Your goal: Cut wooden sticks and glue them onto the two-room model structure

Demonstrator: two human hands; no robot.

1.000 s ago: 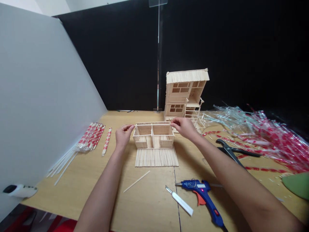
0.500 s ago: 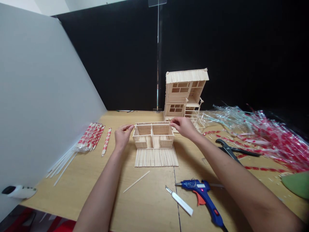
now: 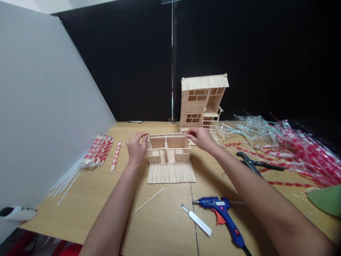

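Observation:
A small roofless house model [image 3: 171, 156] made of thin wooden sticks sits on the table, with a slatted stick floor [image 3: 172, 174] in front. A thin wooden stick [image 3: 167, 134] runs along its top back edge. My left hand [image 3: 136, 151] is at the top left corner, index finger and thumb closed around the stick's end and the corner. At the top right corner, my right hand [image 3: 201, 138] pinches the stick's other end between thumb and fingers. The fingertips partly hide both corners.
Behind stands a taller stick house [image 3: 202, 103]. On the right are a blue glue gun [image 3: 221, 206], white craft knife [image 3: 197, 221], black-handled pliers [image 3: 250, 163] and crumpled wrappers [image 3: 301, 153]. A loose stick [image 3: 149, 200] lies in front; wrapped chopsticks [image 3: 98, 151] and white glue sticks [image 3: 66, 183] lie left.
My left fingers have shifted up and over the top left corner. My right hand keeps its pinch at the right corner. The whole view has shifted slightly.

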